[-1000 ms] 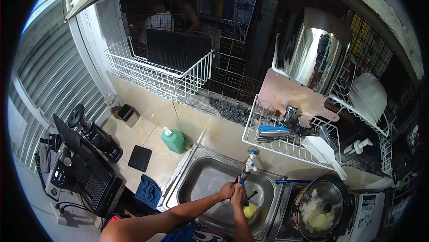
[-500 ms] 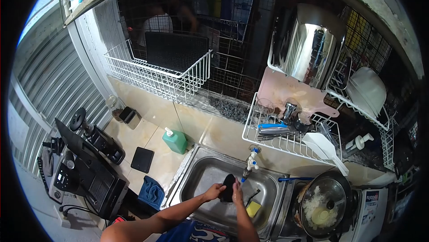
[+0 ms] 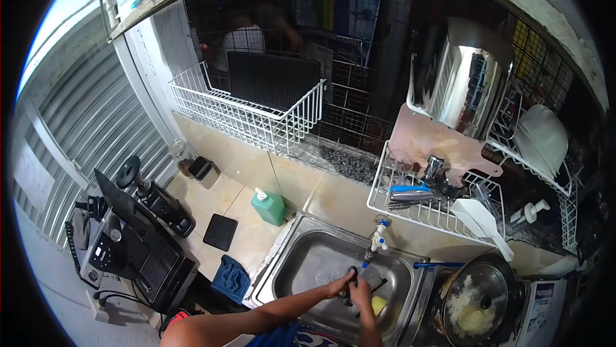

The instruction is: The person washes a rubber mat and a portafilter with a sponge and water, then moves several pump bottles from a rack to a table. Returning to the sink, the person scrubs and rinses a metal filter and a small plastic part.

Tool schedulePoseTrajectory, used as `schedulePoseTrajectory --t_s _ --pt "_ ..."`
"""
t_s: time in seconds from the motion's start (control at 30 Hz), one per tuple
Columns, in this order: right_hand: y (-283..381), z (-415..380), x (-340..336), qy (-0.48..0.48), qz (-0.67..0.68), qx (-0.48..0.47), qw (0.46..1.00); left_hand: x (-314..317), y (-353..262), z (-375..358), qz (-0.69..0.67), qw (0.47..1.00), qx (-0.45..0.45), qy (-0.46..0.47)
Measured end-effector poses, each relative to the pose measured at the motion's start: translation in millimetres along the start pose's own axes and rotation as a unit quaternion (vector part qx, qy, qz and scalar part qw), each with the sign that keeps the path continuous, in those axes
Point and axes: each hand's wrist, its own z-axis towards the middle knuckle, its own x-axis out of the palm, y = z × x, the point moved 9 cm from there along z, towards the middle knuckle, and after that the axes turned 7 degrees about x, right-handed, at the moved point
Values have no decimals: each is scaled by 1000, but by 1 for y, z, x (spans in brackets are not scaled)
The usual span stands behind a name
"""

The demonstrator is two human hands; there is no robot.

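Observation:
Both hands are over the metal sink [image 3: 301,263], below the faucet [image 3: 378,238]. My left hand [image 3: 337,286] has its fingers closed on a dark object [image 3: 353,276], whose kind I cannot make out. Close beside it, my right hand [image 3: 360,292] is closed at the same object, near a greyish flat part under the spout. A yellow sponge [image 3: 379,305] lies in the basin to the right of my right hand, partly covered by it.
Left of the sink are a green soap bottle [image 3: 269,208], a blue cloth [image 3: 231,278], a black square pad [image 3: 220,231] and a coffee machine [image 3: 151,263]. A lidded pan [image 3: 478,302] stands at right. Dish racks [image 3: 423,215] hang above. A person [image 3: 244,39] shows behind the grille.
The view has shifted, so the surroundings appear farther right. The dark object has turned and now shows a narrower side, with my hands closer together around it.

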Motion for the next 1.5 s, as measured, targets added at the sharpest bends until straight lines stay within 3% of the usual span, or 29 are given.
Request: schedulePoseTrajectory --t_s 0.1,0.13,0.2,0.23,0.3,0.33,0.4,0.43,0.47,0.5,0.57,0.6,0.63,0.67,0.7,0.77,0.8,0.83,0.87,0.93,1.07,1.2,1.23,1.27,1.3,1.37,1.4,1.47,1.5 --pt "9 -16 -14 -154 168 74 971 14 6 54 -148 982 92 67" --pt "9 -14 -11 -157 170 75 970 24 0 56 -186 971 74 133" --pt "17 -20 -24 -296 85 24 951 42 -6 49 -261 929 34 261" --pt "16 -16 -22 -297 86 25 951 42 -6 48 -260 929 33 261" --pt "4 3 -14 -248 259 16 933 26 -5 58 -172 972 68 143" --pt "-3 13 -9 -219 342 13 914 33 -12 46 -173 972 67 144" --pt "-34 44 7 -164 336 22 927 34 -14 15 -128 991 -28 31" --pt "-59 65 29 -108 333 34 936 37 -12 17 -130 991 -31 31" --pt "-127 93 67 -139 175 132 966 41 -10 20 -134 990 -21 36" --pt "-112 81 58 -136 175 137 965 41 -5 23 -139 989 -12 39" --pt "-21 51 -10 -267 113 29 956 25 -6 45 -143 988 34 53" --pt "-10 51 3 -187 169 32 967 22 -21 44 -151 978 120 77" --pt "-7 51 0 -187 168 30 967 14 -33 47 -157 961 205 99" --pt "-5 52 -3 -183 159 25 970 22 -40 46 -325 857 230 328" --pt "-4 53 -5 -179 150 20 972 30 -51 36 -325 856 231 329" --pt "-11 50 -7 -169 133 16 977 23 -37 25 -163 981 84 56" --pt "-15 48 -8 -164 126 15 978 23 -21 27 -174 984 34 32" --pt "-18 48 -12 -161 119 12 980 38 -26 8 -197 980 19 36" --pt "-170 118 81 -70 385 170 905 44 -25 -1 -183 983 7 29" --pt "-140 109 44 -76 338 172 922 21 13 22 -133 991 -6 31" --pt "-98 39 -5 -103 127 176 971 12 -17 -28 -205 977 27 43" --pt "-129 24 27 -136 113 209 962 -34 1 -40 -300 953 43 10" --pt "-143 20 62 -2 338 287 896 -50 10 -38 -304 951 50 -17" --pt "-140 9 96 132 537 343 759 -65 22 -37 -308 949 57 -46" --pt "-137 7 96 133 536 343 760 -75 31 -36 -309 948 58 -46" --pt "-114 10 83 89 671 305 670 -111 34 -30 -124 976 133 -124" --pt "-102 7 77 89 670 305 671 -121 51 -19 -125 975 133 -124" --pt "-79 11 33 -5 434 263 862 -152 71 -2 135 962 81 -221" --pt "-70 12 26 -7 434 261 862 -143 61 0 136 962 83 -220"
